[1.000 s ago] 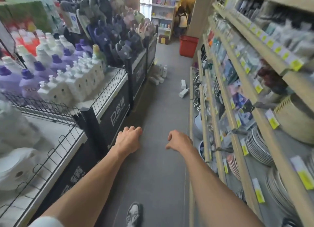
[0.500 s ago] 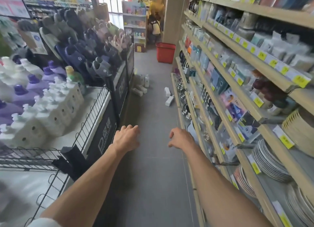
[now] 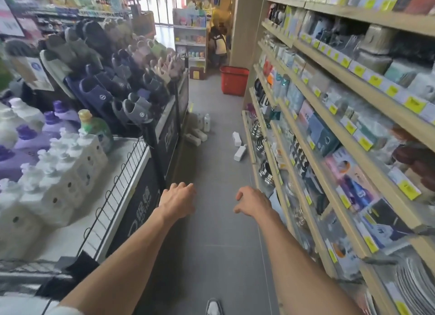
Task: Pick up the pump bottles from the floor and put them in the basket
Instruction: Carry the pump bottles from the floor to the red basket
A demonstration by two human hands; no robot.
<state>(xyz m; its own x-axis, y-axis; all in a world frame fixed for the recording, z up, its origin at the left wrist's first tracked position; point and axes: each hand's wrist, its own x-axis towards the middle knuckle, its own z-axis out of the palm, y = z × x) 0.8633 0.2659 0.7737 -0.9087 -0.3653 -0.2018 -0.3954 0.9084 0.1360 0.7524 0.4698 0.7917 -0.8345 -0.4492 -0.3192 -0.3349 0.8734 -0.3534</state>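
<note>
Pump bottles (image 3: 240, 152) sit on the grey floor (image 3: 211, 239) well ahead of both hands, midway down a shop aisle. Nearest, at the bottom edge, the toe of a white shoe (image 3: 213, 307) shows on the floor. Two bare forearms reach forward above it. The left grip (image 3: 177, 200) hangs palm-down with its fingers loosely curled and holds nothing. The right grip (image 3: 253, 201) is just as loose, fingers drooping toward the floor, and it too holds nothing. The two are apart from each other, over bare floor.

To the left stands a counter (image 3: 70, 234) with a wire rail. It carries rows of white display bottles (image 3: 54, 173), purple-capped jugs (image 3: 35, 138) and one green bottle (image 3: 95, 128). Farther along it, slippers (image 3: 106, 95) are racked. To the right run wooden shelves (image 3: 306, 135) with yellow price tags, and stacked plates (image 3: 414, 288) fill the closest low shelf.

Farther on, two white pump bottles lie just beside the foot of the shelves, one plainly on its side. Another cluster (image 3: 196, 135) lies against the counter's base on the left, with one upright bottle (image 3: 206, 122) behind it. Beyond them all, a red basket (image 3: 234, 80) stands on the floor near the far end of the shelves. Past it a person (image 3: 217, 46) crouches by a small shelf unit, too blurred to tell more.
</note>
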